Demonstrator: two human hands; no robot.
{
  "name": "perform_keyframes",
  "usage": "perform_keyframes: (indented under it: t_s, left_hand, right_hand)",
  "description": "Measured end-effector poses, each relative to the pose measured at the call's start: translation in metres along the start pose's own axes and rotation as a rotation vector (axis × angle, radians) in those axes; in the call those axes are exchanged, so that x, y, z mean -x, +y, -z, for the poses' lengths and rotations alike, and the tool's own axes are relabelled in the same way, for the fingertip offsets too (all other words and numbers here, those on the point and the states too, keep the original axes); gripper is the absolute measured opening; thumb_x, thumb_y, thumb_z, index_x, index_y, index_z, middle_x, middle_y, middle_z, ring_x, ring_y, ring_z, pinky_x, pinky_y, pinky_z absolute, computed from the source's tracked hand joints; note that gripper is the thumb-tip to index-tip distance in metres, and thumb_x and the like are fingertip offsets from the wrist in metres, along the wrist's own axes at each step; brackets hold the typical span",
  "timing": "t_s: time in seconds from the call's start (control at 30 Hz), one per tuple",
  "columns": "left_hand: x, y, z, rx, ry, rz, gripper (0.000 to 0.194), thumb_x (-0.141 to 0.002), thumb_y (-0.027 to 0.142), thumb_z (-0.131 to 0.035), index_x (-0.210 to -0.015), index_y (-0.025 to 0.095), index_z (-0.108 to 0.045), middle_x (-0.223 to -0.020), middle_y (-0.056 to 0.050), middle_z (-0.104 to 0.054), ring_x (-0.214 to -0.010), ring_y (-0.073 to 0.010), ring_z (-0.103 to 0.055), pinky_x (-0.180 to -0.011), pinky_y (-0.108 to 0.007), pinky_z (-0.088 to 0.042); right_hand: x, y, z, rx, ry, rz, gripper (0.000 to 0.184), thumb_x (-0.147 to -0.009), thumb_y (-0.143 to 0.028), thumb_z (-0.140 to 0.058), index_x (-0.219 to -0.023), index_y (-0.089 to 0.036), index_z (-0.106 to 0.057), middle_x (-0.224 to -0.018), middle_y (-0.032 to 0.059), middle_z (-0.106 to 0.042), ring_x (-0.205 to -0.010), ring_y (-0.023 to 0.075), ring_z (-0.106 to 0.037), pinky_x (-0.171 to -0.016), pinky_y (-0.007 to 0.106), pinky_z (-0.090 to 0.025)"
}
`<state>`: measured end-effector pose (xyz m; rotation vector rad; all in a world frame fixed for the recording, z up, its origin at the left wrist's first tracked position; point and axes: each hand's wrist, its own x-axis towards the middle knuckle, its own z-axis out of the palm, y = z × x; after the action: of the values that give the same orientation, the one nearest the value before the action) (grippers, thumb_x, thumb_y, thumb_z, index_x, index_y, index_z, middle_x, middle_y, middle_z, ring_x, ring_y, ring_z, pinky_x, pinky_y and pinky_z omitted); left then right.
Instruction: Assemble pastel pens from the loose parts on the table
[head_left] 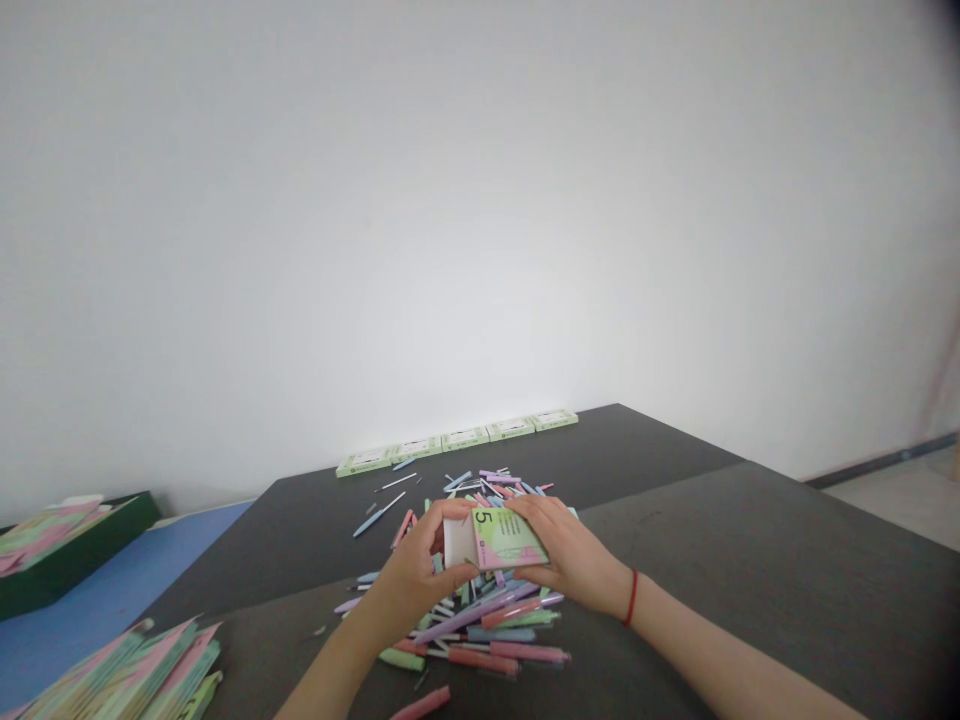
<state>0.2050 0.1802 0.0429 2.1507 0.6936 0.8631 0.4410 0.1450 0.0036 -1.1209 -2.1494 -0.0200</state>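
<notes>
My left hand (421,568) and right hand (568,555) gripped the carton (511,540); careless brushing risked rolling pens (480,614) to the left edge of the table (675,560)

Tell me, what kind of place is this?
Probably a workroom: pastel pens lie heaped on a dark table, five green-and-white boxes sit in a row by the wall, and the left hand and right hand hold a printed carton.
</notes>
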Motion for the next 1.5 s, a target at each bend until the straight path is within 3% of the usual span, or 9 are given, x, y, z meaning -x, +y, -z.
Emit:
perform_keyframes:
  t_s: [0.13, 0.27, 0.43, 0.53, 0.83, 1.0, 1.13, 1.33, 1.5]
  left_hand:
    - [0.000, -0.008, -0.001, -0.124, 0.042, -0.059, 0.024, -0.078, 0.028, -0.062, -0.100, 0.021, -0.057, -0.129, -0.011, -0.048, -0.114, -0.0266, -0.050, -0.093, -0.038, -0.042]
    - [0.001, -0.010, -0.004, -0.048, 0.018, -0.070, 0.031, -0.080, 0.027, -0.061, -0.109, 0.022, -0.053, -0.132, -0.011, -0.045, -0.118, -0.0270, -0.047, -0.094, -0.037, -0.041]
    - [0.004, -0.006, -0.011, 0.125, 0.001, -0.033, 0.062, -0.082, 0.025, -0.058, -0.134, 0.024, -0.025, -0.141, -0.013, -0.037, -0.123, -0.0265, -0.042, -0.098, -0.039, -0.037]
    - [0.007, -0.005, -0.015, 0.116, -0.074, 0.003, 0.066, -0.085, 0.024, -0.051, -0.141, 0.022, -0.017, -0.146, -0.012, -0.030, -0.130, -0.0268, -0.034, -0.105, -0.041, -0.029]
    - [0.005, -0.018, -0.029, 0.025, 0.023, 0.083, 0.055, -0.088, 0.024, -0.038, -0.142, 0.021, -0.024, -0.144, -0.010, -0.033, -0.133, -0.0263, -0.026, -0.110, -0.043, -0.018]
    - [0.001, -0.022, -0.037, 0.131, 0.166, 0.120, 0.050, -0.089, 0.024, -0.033, -0.139, 0.021, -0.028, -0.132, -0.009, -0.048, -0.120, -0.0236, -0.045, -0.101, -0.040, -0.035]
    - [0.003, -0.020, -0.042, 0.032, 0.204, 0.110, 0.043, -0.091, 0.027, -0.032, -0.133, 0.021, -0.037, -0.128, -0.009, -0.051, -0.115, -0.0237, -0.049, -0.097, -0.040, -0.039]
    - [0.009, -0.020, -0.045, -0.225, 0.148, -0.031, 0.051, -0.092, 0.028, -0.032, -0.141, 0.017, -0.027, -0.144, -0.013, -0.036, -0.132, -0.0252, -0.033, -0.107, -0.043, -0.028]
    - [0.007, -0.030, -0.048, -0.203, 0.134, 0.038, 0.052, -0.092, 0.027, -0.030, -0.143, 0.016, -0.026, -0.149, -0.010, -0.029, -0.137, -0.0230, -0.022, -0.113, -0.043, -0.017]
  right_hand:
    - [-0.001, 0.002, -0.001, 0.048, 0.001, -0.008, 0.075, -0.070, -0.030, -0.073, -0.134, -0.019, -0.034, -0.128, 0.0122, -0.050, -0.121, 0.0261, -0.042, -0.101, 0.042, -0.032]
    - [-0.001, 0.002, -0.001, 0.069, -0.002, 0.008, 0.081, -0.070, -0.032, -0.073, -0.137, -0.019, -0.030, -0.128, 0.0126, -0.050, -0.121, 0.0266, -0.042, -0.101, 0.042, -0.033]
    - [-0.001, 0.000, -0.001, 0.076, 0.004, 0.001, 0.080, -0.069, -0.032, -0.073, -0.136, -0.019, -0.031, -0.129, 0.0130, -0.049, -0.122, 0.0270, -0.041, -0.101, 0.043, -0.031]
    - [0.000, -0.001, -0.001, 0.077, -0.015, 0.007, 0.077, -0.069, -0.032, -0.073, -0.134, -0.020, -0.035, -0.128, 0.0126, -0.050, -0.121, 0.0272, -0.040, -0.100, 0.042, -0.031]
    - [0.002, 0.001, -0.007, 0.084, -0.002, 0.016, 0.075, -0.067, -0.030, -0.075, -0.131, -0.019, -0.037, -0.126, 0.0118, -0.051, -0.115, 0.0267, -0.044, -0.099, 0.041, -0.032]
    - [0.003, 0.000, -0.008, 0.095, 0.014, 0.018, 0.075, -0.067, -0.028, -0.075, -0.131, -0.018, -0.037, -0.126, 0.0113, -0.051, -0.116, 0.0257, -0.043, -0.100, 0.040, -0.032]
    - [0.004, -0.001, -0.007, 0.102, 0.002, 0.011, 0.075, -0.067, -0.028, -0.075, -0.131, -0.018, -0.037, -0.126, 0.0110, -0.051, -0.116, 0.0255, -0.043, -0.100, 0.040, -0.031]
    - [0.006, 0.002, -0.012, 0.101, -0.039, -0.023, 0.077, -0.068, -0.030, -0.075, -0.132, -0.018, -0.035, -0.127, 0.0114, -0.050, -0.117, 0.0263, -0.043, -0.103, 0.043, -0.028]
    - [0.009, 0.004, -0.020, 0.104, -0.066, -0.018, 0.075, -0.067, -0.029, -0.075, -0.131, -0.019, -0.038, -0.125, 0.0113, -0.052, -0.116, 0.0276, -0.044, -0.103, 0.046, -0.028]
